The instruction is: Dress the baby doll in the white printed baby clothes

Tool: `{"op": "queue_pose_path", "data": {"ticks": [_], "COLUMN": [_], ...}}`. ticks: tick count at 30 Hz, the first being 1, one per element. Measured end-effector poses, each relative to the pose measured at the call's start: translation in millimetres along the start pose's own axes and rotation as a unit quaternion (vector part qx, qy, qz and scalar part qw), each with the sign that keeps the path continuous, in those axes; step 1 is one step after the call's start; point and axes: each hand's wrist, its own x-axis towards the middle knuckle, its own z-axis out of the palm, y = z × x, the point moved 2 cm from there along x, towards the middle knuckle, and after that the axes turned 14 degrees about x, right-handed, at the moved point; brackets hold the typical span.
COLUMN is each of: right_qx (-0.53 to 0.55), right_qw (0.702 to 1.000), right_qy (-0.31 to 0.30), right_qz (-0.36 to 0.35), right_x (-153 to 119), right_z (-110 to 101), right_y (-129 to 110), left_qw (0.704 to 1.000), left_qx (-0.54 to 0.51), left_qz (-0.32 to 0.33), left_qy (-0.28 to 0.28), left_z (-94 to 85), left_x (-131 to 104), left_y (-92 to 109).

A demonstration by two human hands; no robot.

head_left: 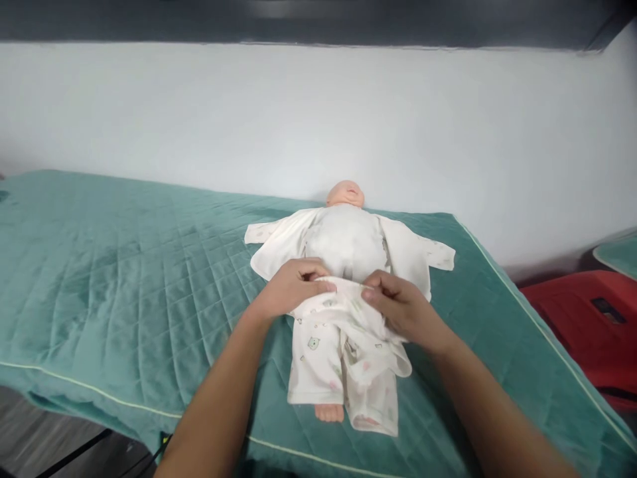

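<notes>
A baby doll [346, 193] lies on its back, head toward the wall. White printed pants [313, 365] cover its legs, and one foot [329, 412] pokes out of a cuff. Its white jacket [283, 242] is spread apart at the front, over a pale inner layer [343, 236] on the belly. My left hand [297, 287] pinches the waistband at the doll's middle. On the other side of that edge, my right hand [398, 305] grips the same cloth between thumb and fingers. Loose folds of fabric hang over the thighs.
A green quilted cover [149, 279] with pale piping lies under the doll. Behind it rises a white wall [318, 119] with a dark band [318, 23] on top. At the right stands a red case-like object [582, 325], lower than the bed's edge.
</notes>
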Motion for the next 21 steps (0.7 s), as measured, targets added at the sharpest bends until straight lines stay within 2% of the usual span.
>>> {"op": "queue_pose_path", "data": {"ticks": [2, 4, 8, 11, 16, 21], "right_qx": [0.057, 0.12, 0.254, 0.258, 0.131, 0.043], "right_qw": [0.998, 0.992, 0.957, 0.952, 0.99, 0.997], "right_qy": [0.012, 0.032, 0.131, 0.148, 0.039, -0.056], "right_qz": [0.032, 0.039, 0.051, 0.068, 0.045, 0.033], "right_x": [10.6, 21.7, 34.9, 34.3, 25.3, 19.9], "right_z": [-9.8, -22.3, -45.0, -52.9, -61.1, -61.8], "right_y": [-2.3, 1.0, 32.4, 59.2, 68.3, 67.9], "left_qw": [0.994, 0.981, 0.954, 0.956, 0.972, 0.981], "left_qx": [-0.017, -0.039, -0.1, -0.088, 0.048, 0.107], "left_qz": [-0.046, -0.1, -0.175, -0.184, -0.138, -0.101], "left_qy": [0.095, 0.16, 0.223, 0.211, 0.185, 0.131], "left_z": [2.6, 4.6, 5.9, 6.8, 6.2, 4.9], "left_x": [4.5, 8.6, 13.4, 14.9, 14.5, 13.6], "left_y": [-8.5, -16.6, -28.0, -32.8, -41.0, -50.6]}}
